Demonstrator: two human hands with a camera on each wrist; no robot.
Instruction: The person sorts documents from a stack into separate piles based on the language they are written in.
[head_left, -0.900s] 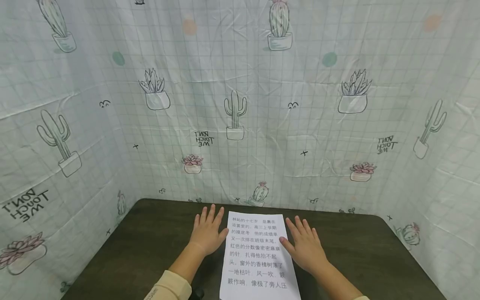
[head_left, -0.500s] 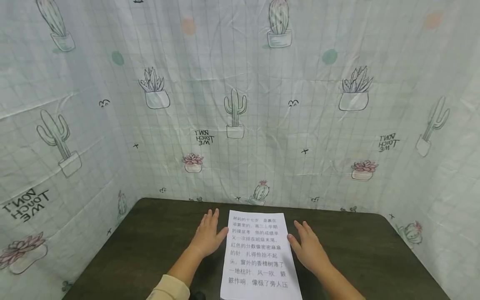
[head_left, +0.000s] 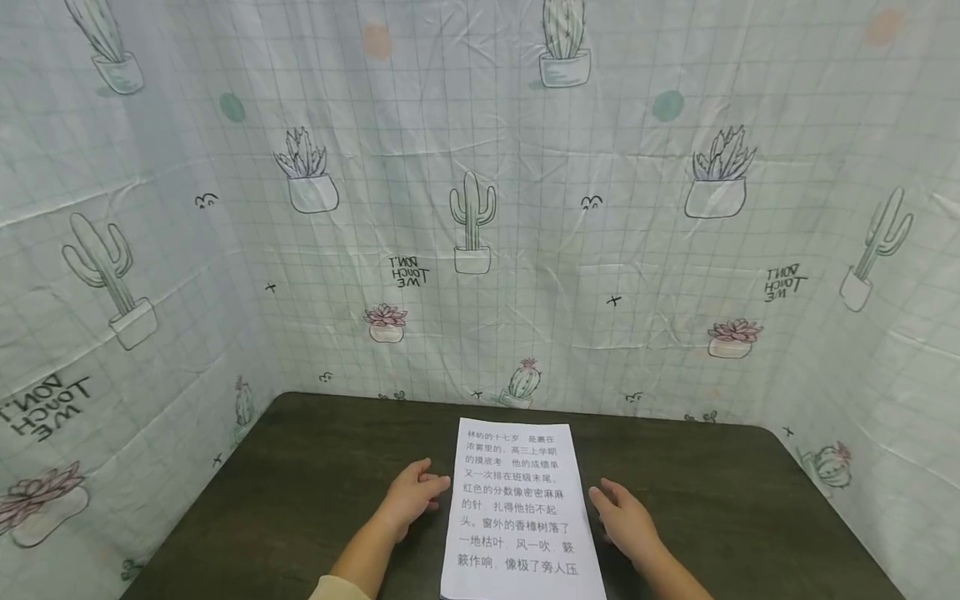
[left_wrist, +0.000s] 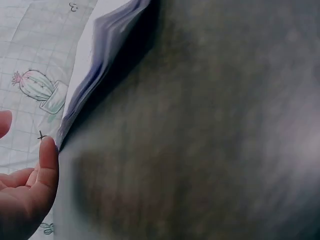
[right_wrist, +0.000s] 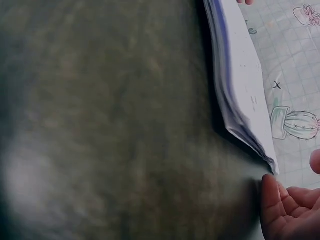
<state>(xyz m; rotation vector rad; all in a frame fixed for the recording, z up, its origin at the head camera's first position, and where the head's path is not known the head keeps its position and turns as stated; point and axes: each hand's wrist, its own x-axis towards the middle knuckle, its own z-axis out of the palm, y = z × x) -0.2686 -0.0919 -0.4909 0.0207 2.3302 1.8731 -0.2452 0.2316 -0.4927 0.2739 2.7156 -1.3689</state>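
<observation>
A thick stack of white printed paper (head_left: 517,521) lies on the dark table, its top sheet covered with lines of Chinese characters. Just off its left edge is my left hand (head_left: 408,496), fingers loosely bent and nothing in them. My right hand (head_left: 627,521) sits beside the right edge, also holding nothing, fingers partly curled. In the left wrist view, fingers (left_wrist: 47,160) show close to a corner of the paper stack (left_wrist: 100,55). The right wrist view has the layered side of the stack (right_wrist: 225,75) above the right hand (right_wrist: 290,212).
The dark wooden table (head_left: 285,500) extends to both sides of the paper. Behind it and along both sides hangs a pale curtain (head_left: 525,217) printed with cacti and a grid. A cream sleeve (head_left: 337,588) covers the left forearm.
Both hands have drawn back toward the person along the sides of the paper. Their spread fingers have bent inward, and the right thumb has left the paper's edge. The paper stays in place.
</observation>
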